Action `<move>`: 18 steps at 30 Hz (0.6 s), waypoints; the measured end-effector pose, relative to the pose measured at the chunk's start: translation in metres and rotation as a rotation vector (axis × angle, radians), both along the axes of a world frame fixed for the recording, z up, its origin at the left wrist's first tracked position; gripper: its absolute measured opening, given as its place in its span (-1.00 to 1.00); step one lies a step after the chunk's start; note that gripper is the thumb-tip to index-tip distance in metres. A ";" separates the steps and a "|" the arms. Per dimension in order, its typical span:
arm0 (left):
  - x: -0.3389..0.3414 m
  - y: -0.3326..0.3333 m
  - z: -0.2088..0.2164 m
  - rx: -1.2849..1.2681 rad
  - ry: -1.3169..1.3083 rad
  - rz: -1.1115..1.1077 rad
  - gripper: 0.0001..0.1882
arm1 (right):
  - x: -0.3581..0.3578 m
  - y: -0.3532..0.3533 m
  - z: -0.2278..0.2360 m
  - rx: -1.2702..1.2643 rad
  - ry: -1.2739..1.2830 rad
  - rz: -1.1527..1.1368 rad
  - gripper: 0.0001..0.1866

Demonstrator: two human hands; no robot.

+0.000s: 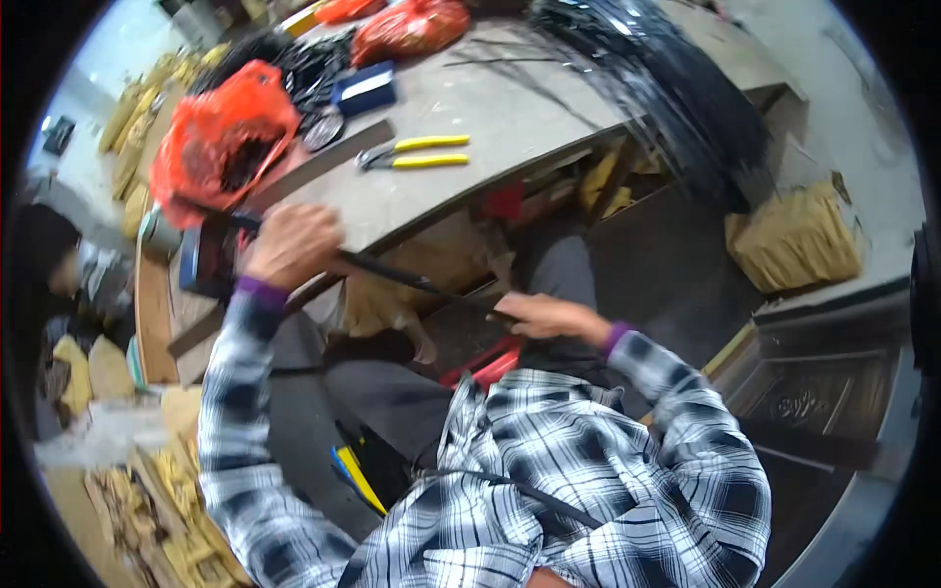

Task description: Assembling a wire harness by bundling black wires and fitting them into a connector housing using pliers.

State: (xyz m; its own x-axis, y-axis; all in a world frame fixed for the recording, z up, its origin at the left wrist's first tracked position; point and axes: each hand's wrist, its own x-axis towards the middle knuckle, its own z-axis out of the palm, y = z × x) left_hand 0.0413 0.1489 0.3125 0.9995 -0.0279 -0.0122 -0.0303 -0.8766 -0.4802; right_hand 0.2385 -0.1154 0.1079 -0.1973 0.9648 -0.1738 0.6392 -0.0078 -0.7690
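A long thin black strip (392, 271) is stretched between my two hands, over my lap just off the table's front edge. My left hand (296, 241) is closed round its left part, close to a dark blue box (201, 260). At the other end my right hand (551, 317) grips the strip with its fingers pressed together. Cutting pliers (417, 153) with yellow handles lie on the grey table (510, 108) beyond my hands. A red-orange plastic bag (230, 147) with dark contents sits open beyond my left hand.
A thick bundle of long black strips (676, 88) hangs over the table's right edge. Another red bag (412, 29) and a small blue box (365, 88) stand at the back. At right are a brown wrapped package (796, 237) and a dark panelled door (814, 392). Another person (44, 255) is at far left.
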 end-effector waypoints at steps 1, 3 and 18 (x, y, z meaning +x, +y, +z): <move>0.018 -0.010 -0.013 0.025 0.156 -0.003 -0.62 | -0.018 0.009 -0.043 -0.118 0.155 0.016 -0.64; 0.041 -0.029 -0.046 -0.143 0.033 -0.419 -0.89 | -0.051 0.025 -0.118 -0.261 0.376 0.192 -0.72; -0.009 -0.125 -0.076 -0.326 -0.351 -0.456 -0.88 | -0.080 0.036 0.018 0.138 0.571 -0.125 -0.80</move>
State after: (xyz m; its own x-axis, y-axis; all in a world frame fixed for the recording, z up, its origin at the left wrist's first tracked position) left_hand 0.0327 0.0238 0.2368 0.8294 -0.3968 0.3931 -0.3232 -0.9149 -0.2418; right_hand 0.1582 -0.0794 0.1262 -0.1060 0.9928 0.0549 0.1248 0.0681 -0.9898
